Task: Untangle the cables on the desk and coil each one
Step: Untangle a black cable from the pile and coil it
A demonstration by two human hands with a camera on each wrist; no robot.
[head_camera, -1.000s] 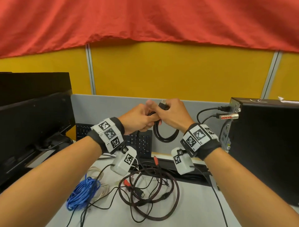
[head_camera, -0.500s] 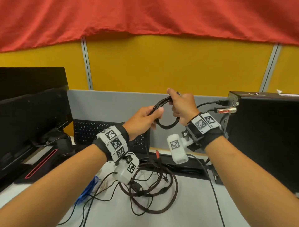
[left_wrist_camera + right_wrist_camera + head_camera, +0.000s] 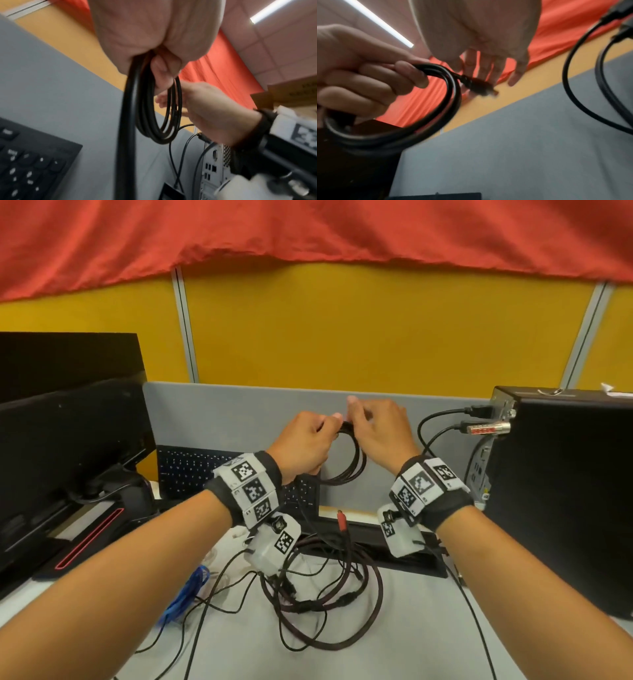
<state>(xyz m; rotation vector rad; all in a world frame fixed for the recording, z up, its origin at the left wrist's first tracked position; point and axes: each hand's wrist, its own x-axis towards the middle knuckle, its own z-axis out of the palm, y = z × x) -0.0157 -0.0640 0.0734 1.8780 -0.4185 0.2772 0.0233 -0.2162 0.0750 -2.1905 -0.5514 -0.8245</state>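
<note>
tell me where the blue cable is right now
In the head view the blue cable lies bunched on the desk at lower left, under the left forearm, left of the tangled dark cables.

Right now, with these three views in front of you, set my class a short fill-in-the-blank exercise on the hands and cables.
1. The black coil is gripped by the ____ hand.
2. The right hand has its fingers ____.
3. The bundle lying on the desk at the left is ____ in colour.

Missing words: left; spread; blue
</note>
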